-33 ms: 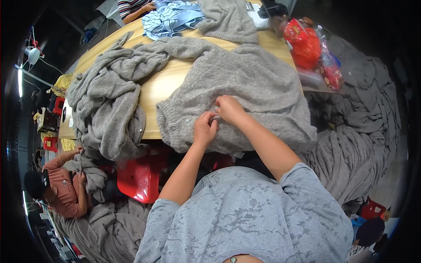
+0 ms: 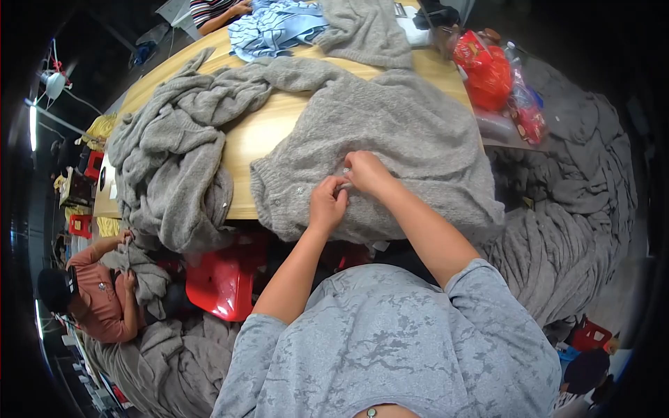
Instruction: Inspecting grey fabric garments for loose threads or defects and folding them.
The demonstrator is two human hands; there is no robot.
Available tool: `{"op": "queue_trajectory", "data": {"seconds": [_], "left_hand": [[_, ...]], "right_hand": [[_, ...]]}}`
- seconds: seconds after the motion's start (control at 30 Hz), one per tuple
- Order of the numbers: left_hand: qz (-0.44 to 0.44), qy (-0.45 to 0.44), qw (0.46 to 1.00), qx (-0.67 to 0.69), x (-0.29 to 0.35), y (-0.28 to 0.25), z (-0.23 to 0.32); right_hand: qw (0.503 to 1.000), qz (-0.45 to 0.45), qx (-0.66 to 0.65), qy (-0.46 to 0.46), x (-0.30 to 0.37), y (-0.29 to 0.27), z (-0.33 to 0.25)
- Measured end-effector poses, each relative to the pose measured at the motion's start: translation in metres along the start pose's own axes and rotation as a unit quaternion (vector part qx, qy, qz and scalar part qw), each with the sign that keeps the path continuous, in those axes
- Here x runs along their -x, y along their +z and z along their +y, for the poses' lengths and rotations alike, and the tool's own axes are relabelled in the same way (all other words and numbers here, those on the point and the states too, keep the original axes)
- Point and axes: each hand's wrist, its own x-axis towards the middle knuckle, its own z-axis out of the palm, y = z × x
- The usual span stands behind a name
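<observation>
In the head view, we're on the grey knit sweater (image 2: 411, 125), spread across the near right corner of the table (image 2: 240, 150), and it spills over both the near edge and the right edge. Both hands are on it! Our left hand (image 2: 327, 202) is nearly closed, thumb and curled fingers pinching a small fold of the knit; our right hand (image 2: 364, 172) comes in from the right, fingertips drawn together on the same fold, almost touching the left. A shiny speck shows at those fingertips, too small for us to name.

How far along are we? Midway through one spot, we'd judge: a shiny button-like piece (image 2: 300, 190) already sits on the knit towards the ribbed end, while the spot between our fingers looks unfinished. How many spots are left, we can't tell, nor whether the bundled grey knitwear (image 2: 174, 146) by the left edge is done or waiting.

Now the lie of it: the ribbed end points to the table's left edge, the broad body runs out to the right edge, so the long axis goes roughly side to side, along the near edge
</observation>
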Motion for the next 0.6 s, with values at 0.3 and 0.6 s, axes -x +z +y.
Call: {"op": "queue_trajectory", "data": {"seconds": [0.3,0.6], "left_hand": [[0.047,0.059,0.997,-0.033,-0.001,0.002,-0.010],[0.086,0.086,0.991,-0.062,0.001,0.001,-0.005]], "right_hand": [[0.944,-0.173,-0.238,0.151,-0.013,-0.020,-0.001],[0.866,-0.241,-0.360,0.251,-0.006,-0.031,-0.011]]}}
